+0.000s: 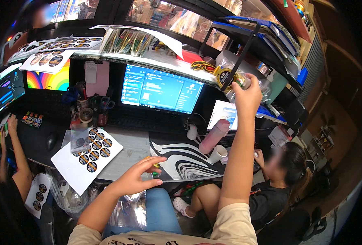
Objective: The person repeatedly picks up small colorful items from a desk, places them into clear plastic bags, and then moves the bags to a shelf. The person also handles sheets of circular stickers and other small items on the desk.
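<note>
My right hand (247, 92) is raised to the shelf at the upper right, its thumb and fingers at a clear plastic bag (265, 88) beside a round black-and-gold medal (225, 76); whether it grips the bag I cannot tell. Over the desk's front edge, my left hand (141, 176) has its fingers apart and holds nothing visible. Just behind its fingers a small gold and green item shows, partly hidden. White sheets of round black stickers (92, 167) lie on the desk at the left, a small clear bag (79, 141) on top. Clear plastic packaging (128, 211) rests on my lap.
A pink bottle (214, 136) and a white paper cup (218, 154) stand on a black-and-white patterned mat (181, 160). Behind are a monitor (161, 88) and a black metal rack (242, 55). One co-worker (279, 180) sits at the right; another's arms (18, 153) reach in at the left.
</note>
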Tool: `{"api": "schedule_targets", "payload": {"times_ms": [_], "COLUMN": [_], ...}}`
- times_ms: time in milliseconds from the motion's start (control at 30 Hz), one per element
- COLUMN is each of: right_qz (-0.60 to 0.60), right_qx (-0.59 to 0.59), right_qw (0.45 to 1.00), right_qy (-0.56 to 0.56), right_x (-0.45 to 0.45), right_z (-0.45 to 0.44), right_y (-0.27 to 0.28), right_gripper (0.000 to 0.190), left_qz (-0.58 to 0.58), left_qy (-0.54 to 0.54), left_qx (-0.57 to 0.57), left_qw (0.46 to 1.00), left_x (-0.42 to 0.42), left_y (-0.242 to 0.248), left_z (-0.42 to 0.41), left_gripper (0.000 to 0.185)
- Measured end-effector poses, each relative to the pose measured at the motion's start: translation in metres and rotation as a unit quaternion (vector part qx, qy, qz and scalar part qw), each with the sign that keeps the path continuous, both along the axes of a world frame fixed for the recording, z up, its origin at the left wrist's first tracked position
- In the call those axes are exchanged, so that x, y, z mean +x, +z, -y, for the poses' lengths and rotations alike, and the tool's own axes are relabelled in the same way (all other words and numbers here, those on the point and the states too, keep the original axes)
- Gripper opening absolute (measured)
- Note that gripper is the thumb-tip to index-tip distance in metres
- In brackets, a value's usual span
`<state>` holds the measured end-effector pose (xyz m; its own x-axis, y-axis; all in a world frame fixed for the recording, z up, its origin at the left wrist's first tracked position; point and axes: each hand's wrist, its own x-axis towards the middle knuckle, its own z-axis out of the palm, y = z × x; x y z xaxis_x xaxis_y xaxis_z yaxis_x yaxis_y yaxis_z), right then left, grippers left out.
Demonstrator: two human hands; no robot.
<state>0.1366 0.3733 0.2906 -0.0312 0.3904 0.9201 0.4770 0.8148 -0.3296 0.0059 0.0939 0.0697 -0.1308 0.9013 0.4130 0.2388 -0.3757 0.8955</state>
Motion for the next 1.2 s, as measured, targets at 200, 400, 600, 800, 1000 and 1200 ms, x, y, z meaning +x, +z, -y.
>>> {"api": "schedule_targets", "payload": {"times_ms": [200, 400, 600, 800, 1000, 1200], "right_qz": [0.05, 0.113, 0.113, 0.027, 0.116, 0.373], "right_qx": [-0.029, -0.04, 0.039, 0.171, -0.002, -0.288], "right_qw": [0.998, 0.993, 0.992, 0.985, 0.972, 0.856], "right_qy": [0.012, 0.009, -0.048, 0.0, 0.203, 0.212], "right_x": [0.004, 0.017, 0.018, 0.028, 0.016, -0.031], "right_z": [-0.013, -0.03, -0.016, 0.022, 0.062, 0.088], "right_y": [0.028, 0.017, 0.009, -0.002, -0.139, -0.306], "right_gripper": [0.048, 0.057, 0.073, 0.06, 0.016, 0.042], "left_qz": [-0.009, 0.004, -0.013, -0.115, -0.171, -0.192], "left_qy": [-0.007, -0.016, -0.026, 0.066, 0.261, 0.346], "left_qx": [-0.008, -0.046, -0.06, -0.058, -0.219, -0.295], "left_qw": [1.0, 0.999, 0.998, 0.989, 0.925, 0.87], "left_x": [0.0, 0.001, 0.001, -0.022, -0.064, -0.057], "left_y": [-0.004, -0.013, -0.016, -0.044, -0.121, -0.147], "left_z": [-0.005, -0.005, -0.003, -0.01, -0.042, -0.098], "left_gripper": [0.065, 0.068, 0.069, 0.07, 0.064, 0.059]}}
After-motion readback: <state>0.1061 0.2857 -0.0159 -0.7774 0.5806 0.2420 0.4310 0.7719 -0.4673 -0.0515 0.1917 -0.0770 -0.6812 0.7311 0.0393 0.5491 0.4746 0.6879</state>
